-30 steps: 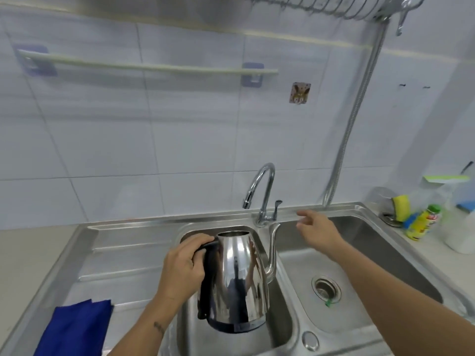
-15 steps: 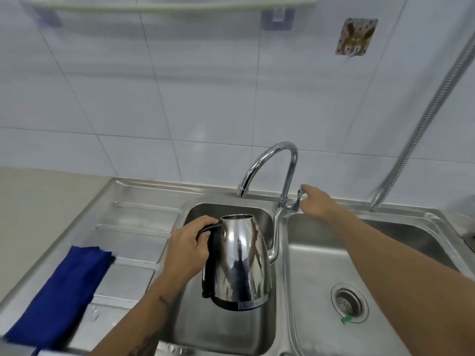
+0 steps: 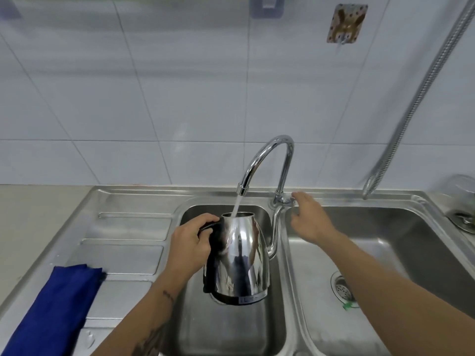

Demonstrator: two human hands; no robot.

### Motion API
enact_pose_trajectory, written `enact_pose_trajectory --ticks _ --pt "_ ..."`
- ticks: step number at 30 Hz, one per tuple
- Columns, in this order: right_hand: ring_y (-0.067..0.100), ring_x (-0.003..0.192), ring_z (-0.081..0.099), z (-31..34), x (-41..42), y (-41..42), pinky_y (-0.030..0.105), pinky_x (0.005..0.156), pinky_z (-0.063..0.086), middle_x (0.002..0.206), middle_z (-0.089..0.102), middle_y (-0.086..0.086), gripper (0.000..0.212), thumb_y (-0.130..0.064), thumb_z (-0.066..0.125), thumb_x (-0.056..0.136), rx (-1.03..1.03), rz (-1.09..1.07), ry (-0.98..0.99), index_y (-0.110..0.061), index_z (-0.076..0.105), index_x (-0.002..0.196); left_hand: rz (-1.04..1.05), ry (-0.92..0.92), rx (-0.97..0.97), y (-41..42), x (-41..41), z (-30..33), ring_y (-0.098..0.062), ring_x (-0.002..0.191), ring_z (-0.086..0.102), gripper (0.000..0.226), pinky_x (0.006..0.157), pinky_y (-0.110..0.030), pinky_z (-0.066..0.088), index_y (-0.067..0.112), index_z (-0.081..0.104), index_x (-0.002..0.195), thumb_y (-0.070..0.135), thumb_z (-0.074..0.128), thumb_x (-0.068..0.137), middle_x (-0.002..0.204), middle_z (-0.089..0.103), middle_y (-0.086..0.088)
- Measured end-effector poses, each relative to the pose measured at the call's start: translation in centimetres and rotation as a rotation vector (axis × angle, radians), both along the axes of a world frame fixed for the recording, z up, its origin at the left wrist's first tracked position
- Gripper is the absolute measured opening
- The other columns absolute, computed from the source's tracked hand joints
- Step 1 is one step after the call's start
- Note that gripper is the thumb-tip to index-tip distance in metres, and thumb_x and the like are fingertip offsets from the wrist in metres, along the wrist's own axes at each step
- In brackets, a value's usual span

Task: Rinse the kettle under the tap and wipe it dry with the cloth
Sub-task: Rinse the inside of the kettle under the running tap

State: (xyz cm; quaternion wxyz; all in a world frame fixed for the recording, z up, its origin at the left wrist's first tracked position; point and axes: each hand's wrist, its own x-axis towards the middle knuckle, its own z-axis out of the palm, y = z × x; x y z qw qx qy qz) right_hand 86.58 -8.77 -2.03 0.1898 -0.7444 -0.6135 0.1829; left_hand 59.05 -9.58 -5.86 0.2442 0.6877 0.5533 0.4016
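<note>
Water is running from the tap (image 3: 267,160) straight into the open mouth of the kettle (image 3: 240,255), which hangs upright over the left basin of the sink (image 3: 231,330), clear of its floor. The left hand (image 3: 189,246) is wrapped tight around the black handle and carries the whole weight. The right hand (image 3: 309,220) rests at the tap's lever by the base, fingers loosely curled on it, holding nothing else. The kettle's thin spout (image 3: 274,232) curves up toward the divider between the two basins. To rinse well, I would keep the mouth centred under the stream so nothing splashes down the shiny sides, let only a little water gather, then swirl it and tip it out into the basin. As it fills it will get heavier, so the grip on the handle wants to stay firm. The blue cloth (image 3: 55,307) lies folded on the draining board at the front left edge of the worktop, near at hand for drying afterwards.
</note>
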Motion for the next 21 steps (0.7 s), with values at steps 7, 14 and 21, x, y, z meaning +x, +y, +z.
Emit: enact_pose_trajectory --ticks 7,14,21 --pt "0.021 0.104 0.061 -2.2 -4.0 -3.5 0.039 0.092 0.049 0.120 0.067 0.008 0.044 -0.012 0.054 0.097 -0.346 -0.213 0.629 -0.016 0.049 0.140 -0.011 -0.106 0.008 0.7 -2.2 0.2 0.006 0.093 0.063 0.039 0.088 -0.023 0.053 0.034 0.073 0.097 -0.002 0.060 0.087 0.094 0.065 0.037" --pt "0.030 0.083 0.063 -2.7 -6.8 -3.1 0.041 0.076 0.060 0.095 0.067 0.018 0.033 -0.004 0.047 0.098 -0.343 -0.284 0.884 -0.018 0.051 0.127 0.006 -0.221 -0.039 0.7 -4.8 0.5 0.006 0.094 0.064 0.047 0.085 -0.009 0.046 0.041 0.071 0.089 -0.005 0.060 0.087 0.094 0.068 0.032" --pt "0.025 0.072 0.064 -3.3 -8.6 -3.1 0.043 0.076 0.060 0.088 0.063 0.015 0.019 0.001 0.046 0.098 -0.148 -0.285 0.850 -0.009 0.063 0.099 -0.016 -0.205 0.036 0.9 -5.7 0.6 0.001 0.104 0.063 0.048 0.093 -0.010 0.045 0.034 0.072 0.096 -0.011 0.060 0.084 0.103 0.068 0.027"
